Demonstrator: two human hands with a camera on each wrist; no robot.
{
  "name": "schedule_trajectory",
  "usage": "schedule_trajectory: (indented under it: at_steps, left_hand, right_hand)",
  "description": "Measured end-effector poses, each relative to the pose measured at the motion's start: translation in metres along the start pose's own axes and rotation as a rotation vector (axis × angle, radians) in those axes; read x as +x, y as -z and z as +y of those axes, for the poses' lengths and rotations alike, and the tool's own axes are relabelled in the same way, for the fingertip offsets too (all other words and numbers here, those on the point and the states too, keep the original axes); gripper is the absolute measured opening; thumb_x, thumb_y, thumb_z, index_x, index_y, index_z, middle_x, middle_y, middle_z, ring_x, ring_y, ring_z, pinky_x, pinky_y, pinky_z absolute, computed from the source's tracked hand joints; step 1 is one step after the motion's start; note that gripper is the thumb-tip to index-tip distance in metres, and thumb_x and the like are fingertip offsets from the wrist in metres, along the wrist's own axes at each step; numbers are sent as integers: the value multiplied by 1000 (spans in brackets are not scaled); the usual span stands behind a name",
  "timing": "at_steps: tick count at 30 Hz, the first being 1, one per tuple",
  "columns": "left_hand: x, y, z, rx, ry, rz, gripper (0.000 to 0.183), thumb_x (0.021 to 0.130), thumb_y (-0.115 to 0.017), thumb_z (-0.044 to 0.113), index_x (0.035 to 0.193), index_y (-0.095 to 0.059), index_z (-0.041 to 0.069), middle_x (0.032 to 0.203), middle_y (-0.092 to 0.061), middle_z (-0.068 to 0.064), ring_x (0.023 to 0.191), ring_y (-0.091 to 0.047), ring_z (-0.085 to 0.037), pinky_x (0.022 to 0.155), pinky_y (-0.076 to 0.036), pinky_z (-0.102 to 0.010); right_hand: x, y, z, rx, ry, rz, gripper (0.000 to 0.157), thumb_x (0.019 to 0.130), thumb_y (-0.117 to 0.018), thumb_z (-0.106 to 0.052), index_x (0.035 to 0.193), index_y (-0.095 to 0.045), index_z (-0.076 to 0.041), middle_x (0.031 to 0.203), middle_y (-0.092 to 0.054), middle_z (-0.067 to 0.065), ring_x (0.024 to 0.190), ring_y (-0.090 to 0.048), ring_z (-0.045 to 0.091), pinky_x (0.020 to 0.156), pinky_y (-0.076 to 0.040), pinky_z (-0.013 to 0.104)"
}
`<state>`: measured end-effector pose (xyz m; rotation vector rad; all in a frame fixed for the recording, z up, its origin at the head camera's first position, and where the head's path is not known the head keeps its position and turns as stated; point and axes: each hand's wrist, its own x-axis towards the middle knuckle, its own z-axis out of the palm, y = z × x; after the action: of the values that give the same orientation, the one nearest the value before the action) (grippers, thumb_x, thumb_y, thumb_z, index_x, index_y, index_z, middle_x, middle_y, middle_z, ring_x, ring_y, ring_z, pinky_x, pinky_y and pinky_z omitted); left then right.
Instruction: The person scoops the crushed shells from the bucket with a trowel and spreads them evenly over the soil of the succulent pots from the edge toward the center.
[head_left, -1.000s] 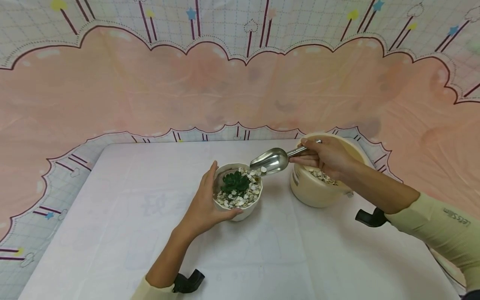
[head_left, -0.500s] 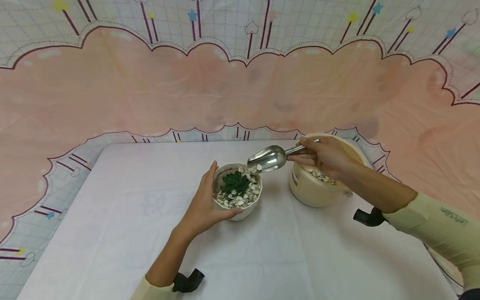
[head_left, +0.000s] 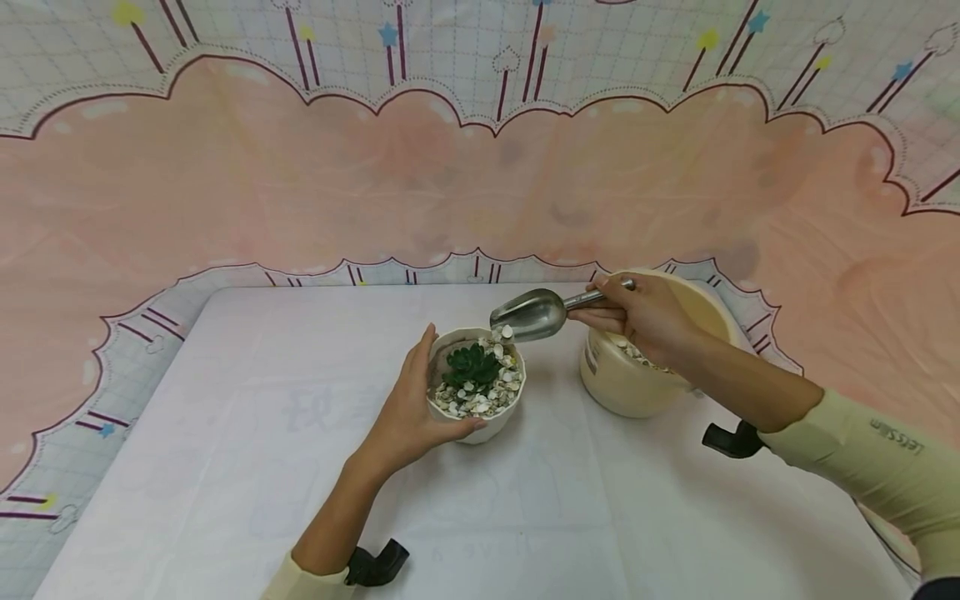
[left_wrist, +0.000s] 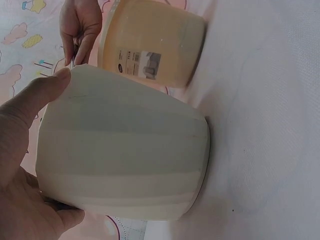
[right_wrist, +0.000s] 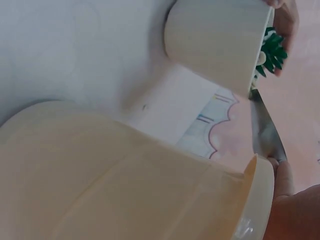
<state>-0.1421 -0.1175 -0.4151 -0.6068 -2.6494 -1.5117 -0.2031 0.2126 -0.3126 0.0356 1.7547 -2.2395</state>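
A white faceted flower pot (head_left: 491, 430) stands on the table with a green succulent (head_left: 472, 367) and pale stone chips (head_left: 491, 398) in it. My left hand (head_left: 412, 408) holds the pot from the left, thumb at the near side and fingers at the far side, as the left wrist view also shows. With its fingers round the handle, my right hand (head_left: 648, 315) grips a metal scoop (head_left: 534, 315). The scoop's mouth is at the pot's back right rim, with a few chips at its lip. In the right wrist view the scoop (right_wrist: 266, 130) is seen edge-on.
Just right of the pot stands a cream bucket (head_left: 630, 397), with more chips inside, partly hidden under my right hand and forearm. A white cloth (head_left: 300, 467) covers the table. Behind hangs a pink patterned curtain (head_left: 375, 183).
The scoop and right hand have shifted slightly left and its bowl has rolled over, showing less of its inside. My left hand and the pot stay about where they were.
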Motion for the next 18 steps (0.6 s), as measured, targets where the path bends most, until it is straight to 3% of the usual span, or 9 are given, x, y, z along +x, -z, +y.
schedule_trajectory:
  at_steps: [10, 14, 18]
  left_hand:
    - [-1, 0, 0, 2, -1, 4, 136, 73, -99, 32, 170, -6, 12, 172, -19, -16, 155, -25, -34, 118, -32, -59]
    - [-1, 0, 2, 18, -4, 9, 134, 75, -98, 35, 170, -7, 10, 172, -18, -16, 156, -22, -34, 119, -30, -59]
    - [-3, -3, 9, 57, -15, 47, 124, 84, -90, 42, 170, -7, 12, 174, -13, -14, 159, -15, -33, 121, -25, -62]
  right_hand:
    - [-3, -1, 3, -12, 79, 7, 25, 112, -49, -9, 120, -48, 15, 102, -75, 18, 96, -78, 25, 91, -57, 35]
    - [-9, 1, 1, -36, 156, 16, 29, 110, -56, -10, 120, -48, 16, 102, -76, 19, 96, -78, 28, 90, -58, 37]
    - [-20, 8, -7, -78, 270, 3, 32, 108, -60, -15, 120, -51, 14, 104, -76, 18, 95, -78, 28, 89, -58, 37]
